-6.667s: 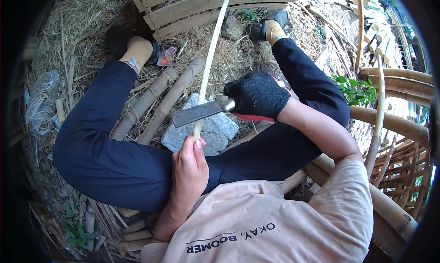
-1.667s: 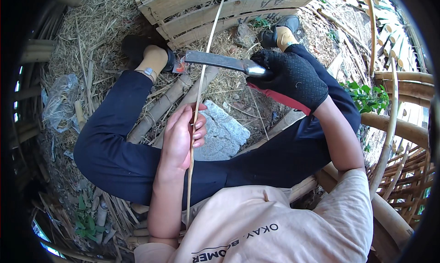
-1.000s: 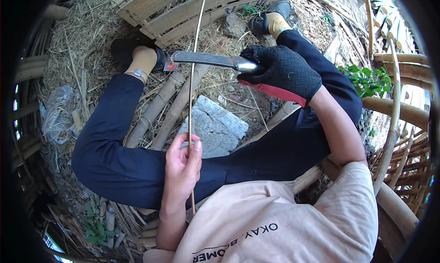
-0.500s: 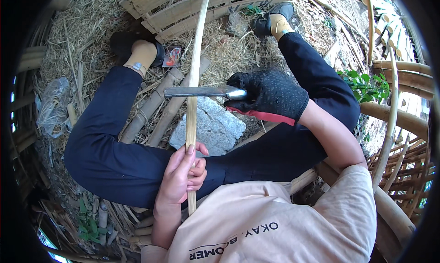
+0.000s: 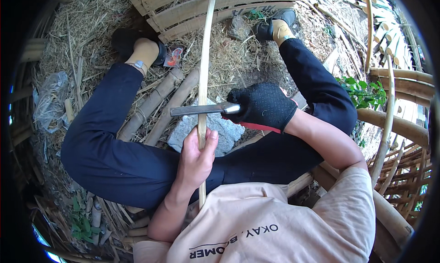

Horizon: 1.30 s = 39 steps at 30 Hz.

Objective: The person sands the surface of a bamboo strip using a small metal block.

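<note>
The long, thin wood strip (image 5: 206,61) points away from the shirt (image 5: 284,217) toward the wooden slats (image 5: 183,14), and the bare left hand (image 5: 198,157) holds its near part. Just past those fingers, the knife (image 5: 197,110) lies crosswise over it, gripped by the gloved right hand (image 5: 263,107). Half a second ago, the knife was farther from the left hand.

The wooden strip (image 5: 205,59) is looking smooth and matt, the metal blade (image 5: 195,110) dull, the stone (image 5: 229,131) rough.
</note>
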### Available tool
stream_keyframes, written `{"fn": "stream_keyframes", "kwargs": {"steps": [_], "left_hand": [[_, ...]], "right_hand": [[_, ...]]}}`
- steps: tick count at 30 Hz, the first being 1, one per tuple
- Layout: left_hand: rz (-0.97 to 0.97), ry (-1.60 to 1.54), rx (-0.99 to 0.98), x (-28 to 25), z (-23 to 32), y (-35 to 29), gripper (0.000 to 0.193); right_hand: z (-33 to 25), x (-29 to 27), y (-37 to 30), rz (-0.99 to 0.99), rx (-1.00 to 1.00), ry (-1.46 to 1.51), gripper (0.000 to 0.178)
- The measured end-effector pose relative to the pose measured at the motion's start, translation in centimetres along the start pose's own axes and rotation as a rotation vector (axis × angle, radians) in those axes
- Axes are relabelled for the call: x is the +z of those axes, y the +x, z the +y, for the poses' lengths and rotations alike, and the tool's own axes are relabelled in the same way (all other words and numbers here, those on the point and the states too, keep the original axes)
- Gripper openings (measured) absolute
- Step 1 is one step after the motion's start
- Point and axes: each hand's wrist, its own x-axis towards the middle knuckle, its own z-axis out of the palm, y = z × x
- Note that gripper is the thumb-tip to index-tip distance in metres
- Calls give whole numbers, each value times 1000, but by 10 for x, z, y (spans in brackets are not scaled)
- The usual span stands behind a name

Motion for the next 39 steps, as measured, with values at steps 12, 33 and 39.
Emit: {"fn": "stream_keyframes", "kwargs": {"steps": [12, 33, 39], "left_hand": [[272, 726, 238, 3, 1, 0, 23], [360, 883, 272, 3, 2, -8, 27], [91, 360, 114, -9, -9, 2, 27]], "right_hand": [[14, 21, 17, 98, -16, -173, 16], [26, 1, 16, 264, 57, -107, 25], [7, 24, 17, 158, -81, -67, 18]]}}
